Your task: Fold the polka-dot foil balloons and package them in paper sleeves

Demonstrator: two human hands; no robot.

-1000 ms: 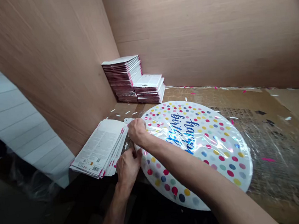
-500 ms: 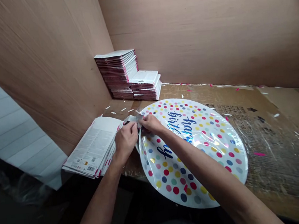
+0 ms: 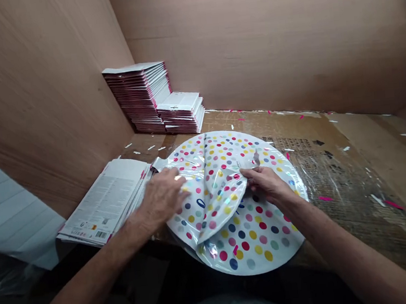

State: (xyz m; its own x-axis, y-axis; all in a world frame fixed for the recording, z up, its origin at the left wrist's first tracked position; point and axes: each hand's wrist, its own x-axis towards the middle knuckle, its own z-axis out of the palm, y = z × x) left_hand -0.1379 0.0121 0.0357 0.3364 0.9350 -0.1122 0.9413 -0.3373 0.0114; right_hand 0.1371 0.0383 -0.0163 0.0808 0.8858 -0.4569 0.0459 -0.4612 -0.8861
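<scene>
A round white foil sheet with coloured dots (image 3: 250, 258) lies on the cardboard surface, partly folded over, with some blue lettering showing. My right hand (image 3: 266, 181) pinches the edge of the folded foil between thumb and fingers, above the middle of the round shape. Over the foil's left part is my left hand (image 3: 166, 194), blurred by motion, its fingers curled; whether it grips anything is unclear. Just left of that hand lies a pile of white printed cards (image 3: 108, 196) with a barcode.
Behind the foil, a tall stack of folded white and pink cards (image 3: 139, 98) adjoins a shorter stack (image 3: 181, 103). Wooden panels rise at the left and back. Paper scraps and clear tape dot the cardboard (image 3: 351, 180). White sheeting (image 3: 9, 206) hangs at far left.
The foil's left part has been drawn rightward into a fold by my right hand. My left hand has come away from my right hand, and the whole view has shifted slightly.
</scene>
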